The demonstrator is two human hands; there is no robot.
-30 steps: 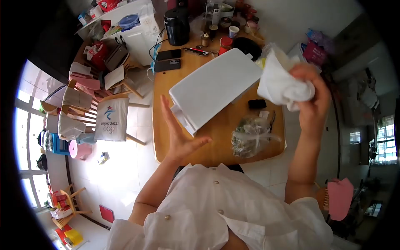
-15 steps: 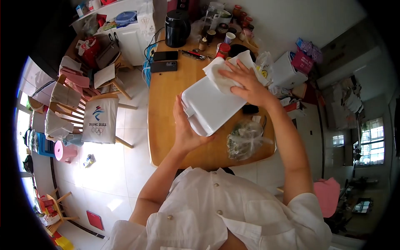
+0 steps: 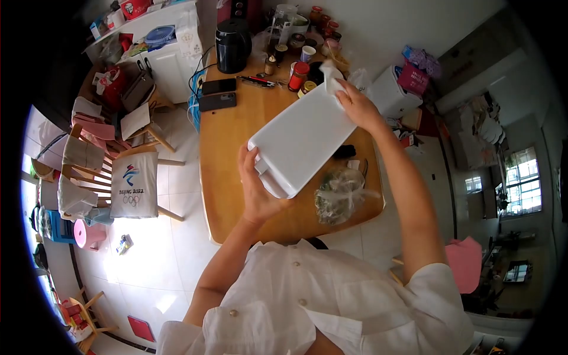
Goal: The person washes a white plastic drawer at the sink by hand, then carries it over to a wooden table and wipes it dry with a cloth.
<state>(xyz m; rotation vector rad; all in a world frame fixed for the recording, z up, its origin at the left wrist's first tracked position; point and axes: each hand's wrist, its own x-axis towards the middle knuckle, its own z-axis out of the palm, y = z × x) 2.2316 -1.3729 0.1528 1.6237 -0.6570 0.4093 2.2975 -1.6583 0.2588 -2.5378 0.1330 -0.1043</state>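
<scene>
A white rectangular plastic container (image 3: 305, 139) is held tilted above the wooden table. My left hand (image 3: 260, 192) grips its near end, thumb along the side and fingers underneath, by a handle-like lip. At the far right corner, my right hand (image 3: 358, 106) pinches a white cloth or paper towel (image 3: 332, 80) against the edge. Part of the towel sticks up past the container's far end. What lies inside or beneath the container is hidden from me.
On the wooden table (image 3: 228, 142) are two phones (image 3: 218, 102), pens (image 3: 257, 81), a black kettle (image 3: 233, 46), a red-lidded jar (image 3: 299, 77) and a clear bag of greens (image 3: 343, 195). Chairs (image 3: 133, 183) stand to the left.
My right hand has slid the towel from the container's upper face to its far right corner, and the towel is now bunched up. The view has shifted slightly.
</scene>
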